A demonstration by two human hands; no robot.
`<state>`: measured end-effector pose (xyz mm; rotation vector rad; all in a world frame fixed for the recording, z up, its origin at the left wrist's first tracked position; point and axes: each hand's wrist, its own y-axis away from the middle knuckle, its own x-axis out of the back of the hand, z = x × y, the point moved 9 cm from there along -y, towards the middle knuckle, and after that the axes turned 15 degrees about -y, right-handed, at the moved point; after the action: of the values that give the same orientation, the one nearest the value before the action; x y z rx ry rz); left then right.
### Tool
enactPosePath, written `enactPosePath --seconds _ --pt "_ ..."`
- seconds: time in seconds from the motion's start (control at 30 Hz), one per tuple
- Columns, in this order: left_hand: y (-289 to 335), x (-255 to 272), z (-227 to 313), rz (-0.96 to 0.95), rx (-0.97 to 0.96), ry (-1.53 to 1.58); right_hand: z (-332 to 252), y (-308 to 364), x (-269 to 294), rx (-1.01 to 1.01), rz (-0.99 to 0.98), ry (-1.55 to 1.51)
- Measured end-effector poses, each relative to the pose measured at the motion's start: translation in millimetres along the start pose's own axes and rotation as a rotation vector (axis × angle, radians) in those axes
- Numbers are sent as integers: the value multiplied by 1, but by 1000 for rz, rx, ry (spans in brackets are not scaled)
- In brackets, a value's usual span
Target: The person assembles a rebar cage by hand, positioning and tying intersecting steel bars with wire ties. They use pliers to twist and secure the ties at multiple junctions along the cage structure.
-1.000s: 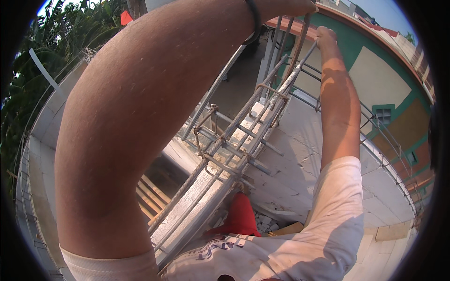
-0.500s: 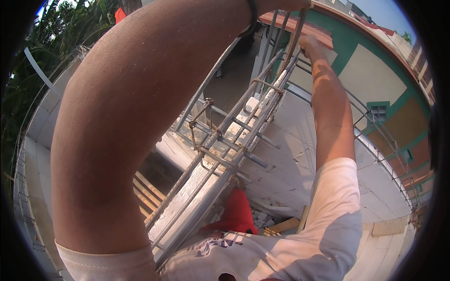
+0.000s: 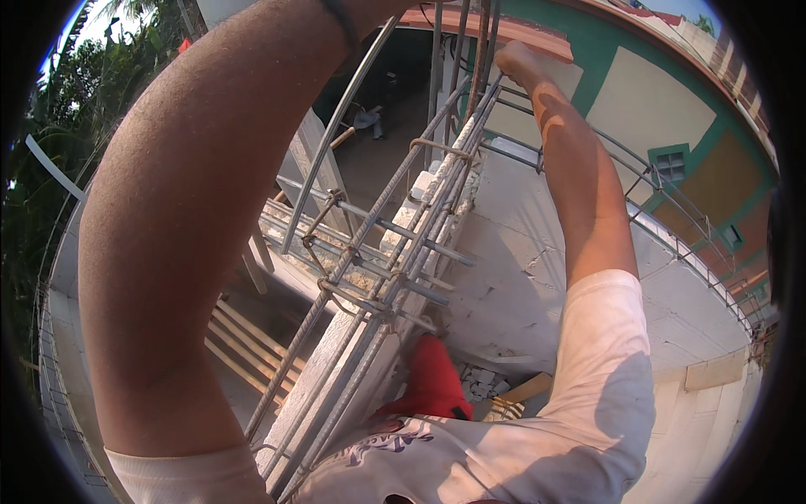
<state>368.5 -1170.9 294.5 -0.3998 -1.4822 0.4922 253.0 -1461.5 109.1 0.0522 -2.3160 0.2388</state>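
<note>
My right hand (image 3: 518, 64) is stretched far ahead, closed at the far end of a steel rebar cage (image 3: 417, 220). It seems to grip one of the long rebars there, though its fingers partly hide the contact. My left arm (image 3: 180, 193) bends up across the left side, a dark band at its wrist. Only the base of my left hand (image 3: 384, 12) shows at the top edge, near upright rebars (image 3: 460, 50); its fingers are out of the picture. The cage lies along a pale block wall (image 3: 294, 401), with tied stirrups and crossing bars in the middle.
Cut bar ends stick out at the cage's crossing. Wooden poles (image 3: 252, 346) lie below on the left, and broken blocks (image 3: 483, 384) below the wall. A grey wall (image 3: 512, 252) stands on the right, with a green and cream building (image 3: 655, 92) behind.
The view has shifted, so the cage and both arms sit farther left. My left hand has slid mostly out at the top. My right hand stays at the cage's far end.
</note>
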Motion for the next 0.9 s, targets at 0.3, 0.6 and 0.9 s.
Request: enactPosePath --seconds 0.3,0.6,0.9 --pt "-13 -4 -3 27 63 -103 -18 15 14 64 144 62" --pt "-7 2 -2 29 88 -90 -9 20 1 25 54 40" --pt "-2 5 5 -1 77 -61 -1 21 -3 17 65 -26"
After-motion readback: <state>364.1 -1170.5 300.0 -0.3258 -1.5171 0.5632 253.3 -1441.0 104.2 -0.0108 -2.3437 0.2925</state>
